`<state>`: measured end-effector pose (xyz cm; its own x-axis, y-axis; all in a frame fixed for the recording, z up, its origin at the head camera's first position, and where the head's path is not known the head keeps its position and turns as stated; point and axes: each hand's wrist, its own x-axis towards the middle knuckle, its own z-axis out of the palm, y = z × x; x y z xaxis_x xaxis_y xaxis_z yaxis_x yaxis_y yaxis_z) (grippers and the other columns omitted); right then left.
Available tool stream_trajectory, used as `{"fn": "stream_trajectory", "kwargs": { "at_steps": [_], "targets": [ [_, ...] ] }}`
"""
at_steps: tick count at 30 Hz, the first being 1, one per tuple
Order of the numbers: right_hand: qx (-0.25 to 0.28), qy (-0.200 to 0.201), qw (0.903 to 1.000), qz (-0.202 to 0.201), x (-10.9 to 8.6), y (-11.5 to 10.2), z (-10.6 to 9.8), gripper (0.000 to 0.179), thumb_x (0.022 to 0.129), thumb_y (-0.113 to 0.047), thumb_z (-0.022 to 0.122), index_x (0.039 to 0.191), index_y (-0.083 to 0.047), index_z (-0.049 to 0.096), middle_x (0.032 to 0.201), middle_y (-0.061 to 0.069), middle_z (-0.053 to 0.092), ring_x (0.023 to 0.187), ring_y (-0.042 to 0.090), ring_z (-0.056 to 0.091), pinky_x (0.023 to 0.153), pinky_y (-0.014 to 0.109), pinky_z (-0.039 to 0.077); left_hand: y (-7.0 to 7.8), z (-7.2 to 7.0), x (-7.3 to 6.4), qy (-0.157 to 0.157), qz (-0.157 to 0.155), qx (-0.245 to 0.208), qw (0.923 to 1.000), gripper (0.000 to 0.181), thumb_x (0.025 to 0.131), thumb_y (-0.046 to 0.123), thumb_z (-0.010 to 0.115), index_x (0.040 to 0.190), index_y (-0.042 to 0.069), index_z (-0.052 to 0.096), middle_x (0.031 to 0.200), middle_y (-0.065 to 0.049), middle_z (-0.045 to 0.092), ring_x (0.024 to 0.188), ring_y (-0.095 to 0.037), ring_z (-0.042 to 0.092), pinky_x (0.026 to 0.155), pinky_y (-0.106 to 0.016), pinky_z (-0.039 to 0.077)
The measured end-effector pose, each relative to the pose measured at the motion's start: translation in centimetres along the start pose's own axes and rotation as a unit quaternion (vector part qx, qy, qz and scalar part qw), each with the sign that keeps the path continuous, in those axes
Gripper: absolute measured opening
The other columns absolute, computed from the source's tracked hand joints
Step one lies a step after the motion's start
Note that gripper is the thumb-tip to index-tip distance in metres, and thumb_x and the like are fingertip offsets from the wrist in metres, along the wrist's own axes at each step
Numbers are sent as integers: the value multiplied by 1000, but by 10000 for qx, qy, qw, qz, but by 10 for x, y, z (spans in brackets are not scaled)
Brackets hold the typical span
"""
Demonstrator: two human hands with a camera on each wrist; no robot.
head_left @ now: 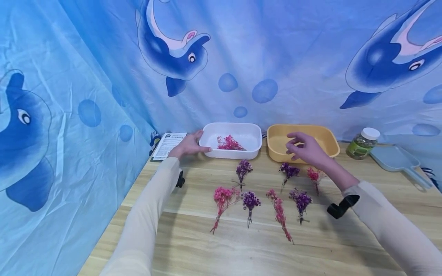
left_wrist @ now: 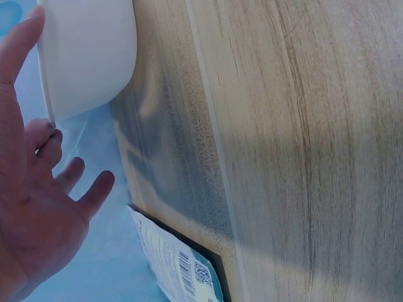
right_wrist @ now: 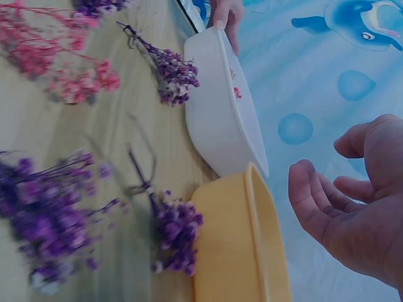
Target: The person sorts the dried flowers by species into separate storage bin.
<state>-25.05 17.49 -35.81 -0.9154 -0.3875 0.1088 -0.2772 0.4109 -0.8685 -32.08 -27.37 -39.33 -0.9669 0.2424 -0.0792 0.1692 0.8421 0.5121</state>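
Observation:
At the back of the table, a white plastic tub (head_left: 235, 154) contains a pink dried flower bunch (head_left: 229, 143). My left hand (head_left: 190, 144) grips its left end, thumb at the front rim and fingers toward the back. My right hand (head_left: 305, 147) hovers above a yellow plastic tub (head_left: 331, 147), fingers loosely bent and holding nothing. In front of the tubs lie several dried bunches, some purple, like this purple bunch (head_left: 250, 201), and some pink, like this pink bunch (head_left: 222, 197). In the right wrist view, a tied purple bunch (right_wrist: 176, 236) lies against the yellow tub.
A printed packet (head_left: 167, 145) lies left of the white tub. To the right stand a white-lidded jar (head_left: 362, 143) and a light blue dustpan (head_left: 397, 158). A blue dolphin-print curtain (head_left: 297, 46) hangs behind and on the left of the wooden table (head_left: 193, 249).

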Motion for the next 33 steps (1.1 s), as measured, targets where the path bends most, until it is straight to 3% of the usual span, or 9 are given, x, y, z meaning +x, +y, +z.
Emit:
{"fn": "stream_trajectory", "kwargs": {
  "at_steps": [6,14,21,22,28,29,33],
  "targets": [
    [1,138,9997,196,-24,8,-9,54,104,-21,56,147,6,38,124,30,54,95,20,67,73,31,60,2,0,-1,25,-48,-182,9998,112,80,50,80,159,3,17,165,-17,13,150,-34,13,120,-50,14],
    [39,243,9994,244,-51,18,-19,57,103,-15,58,148,8,34,126,32,53,101,30,65,76,35,61,2,-1,1,52,-60,-104,9999,111,81,51,79,160,5,16,165,-15,13,150,-34,12,120,-51,14],
    [-476,639,9968,-50,-80,35,-21,59,97,-4,64,148,9,35,122,34,54,101,44,62,72,27,59,3,-1,0,8,-51,-14,10000,110,83,52,77,160,5,15,165,-16,13,150,-34,13,121,-49,14],
    [-499,710,9962,-81,-84,38,-20,60,96,-2,65,147,9,35,121,33,54,99,43,63,71,27,60,4,-1,0,5,-53,-19,10000,109,83,52,77,160,5,15,165,-16,13,150,-34,13,121,-49,14],
    [-374,1108,9929,-208,-100,53,-14,63,90,10,66,145,13,36,116,36,52,82,7,65,63,33,62,0,1,1,4,-69,-52,10000,109,83,51,78,160,5,15,165,-16,12,150,-34,12,121,-49,14],
    [-367,1161,9924,-202,-102,56,-13,64,89,10,67,145,13,36,116,37,53,81,6,66,62,33,62,-1,2,1,1,-71,-48,10000,110,82,51,78,160,5,15,165,-16,12,150,-34,12,121,-49,14],
    [-430,1329,9901,-122,-108,64,-9,67,88,10,69,146,12,35,115,40,53,77,26,71,58,34,61,0,3,0,-3,-84,-62,9999,110,82,51,78,160,4,15,165,-15,12,150,-33,12,121,-49,14]
  ]
}}
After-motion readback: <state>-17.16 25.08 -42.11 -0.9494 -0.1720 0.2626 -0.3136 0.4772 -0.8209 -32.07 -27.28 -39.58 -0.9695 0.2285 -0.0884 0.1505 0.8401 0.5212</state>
